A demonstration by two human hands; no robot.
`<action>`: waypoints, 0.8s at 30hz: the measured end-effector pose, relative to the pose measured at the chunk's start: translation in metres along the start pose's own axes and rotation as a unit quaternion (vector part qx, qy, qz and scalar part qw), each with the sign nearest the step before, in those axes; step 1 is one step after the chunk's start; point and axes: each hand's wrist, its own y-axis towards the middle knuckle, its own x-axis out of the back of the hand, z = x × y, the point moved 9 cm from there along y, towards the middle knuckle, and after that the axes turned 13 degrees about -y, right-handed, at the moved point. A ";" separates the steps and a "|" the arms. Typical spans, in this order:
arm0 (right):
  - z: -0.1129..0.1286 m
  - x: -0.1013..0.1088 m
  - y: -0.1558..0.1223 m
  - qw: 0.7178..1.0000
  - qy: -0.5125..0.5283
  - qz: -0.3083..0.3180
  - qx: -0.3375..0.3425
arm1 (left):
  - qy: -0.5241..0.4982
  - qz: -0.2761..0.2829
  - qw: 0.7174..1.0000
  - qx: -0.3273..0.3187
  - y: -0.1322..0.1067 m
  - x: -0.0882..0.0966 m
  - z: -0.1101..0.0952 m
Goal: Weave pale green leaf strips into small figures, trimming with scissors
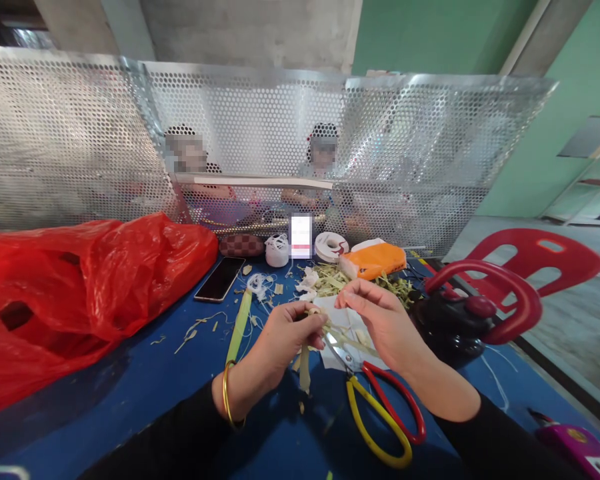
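Observation:
My left hand (290, 337) pinches a small bundle of pale green, flat leaf strips (305, 370), whose ends hang below the fingers. To its right and slightly higher, my right hand (380, 317) has thumb and forefinger pressed together. Whatever lies between those fingertips is too small to make out. Under the hands, scissors (383, 417) with one yellow and one red handle lie on the blue table, their blades partly covered by strips. A white paper sheet (330, 357) is beneath the blades. A longer green leaf strip (240, 327) lies left of my left wrist.
A red plastic bag (95, 293) covers the left side, beside a phone (221, 279). White string (277, 251), a tape roll (331, 247) and an orange packet (375, 260) stand behind. A dark kettle (450, 327) is at right. Two people sit beyond the perforated metal screen (250, 107).

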 end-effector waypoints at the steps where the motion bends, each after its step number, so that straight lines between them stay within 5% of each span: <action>1: 0.005 0.007 0.001 0.999 -0.015 -0.031 0.035 | -0.003 0.001 1.000 -0.002 0.000 0.001 -0.001; 5: 0.014 0.042 0.005 0.952 -0.237 -0.169 0.099 | -0.013 0.005 1.000 -0.015 0.000 0.002 -0.004; 8: 0.013 0.052 0.013 0.903 -0.375 -0.184 0.099 | -0.021 0.003 1.000 -0.018 -0.001 0.002 -0.006; 11: 0.005 0.038 0.018 0.922 -0.366 -0.104 0.067 | -0.019 -0.001 0.999 -0.026 -0.002 0.001 -0.009; 14: -0.007 0.002 0.012 0.951 -0.303 0.053 0.006 | -0.005 -0.002 0.999 -0.038 -0.002 0.001 -0.012; 16: -0.006 -0.014 0.005 0.956 -0.277 0.090 0.002 | 0.002 -0.005 0.999 -0.041 -0.002 0.002 -0.013; 24: -0.004 -0.004 0.002 0.962 -0.274 -0.005 -0.010 | -0.001 -0.022 0.999 -0.034 -0.001 0.007 -0.010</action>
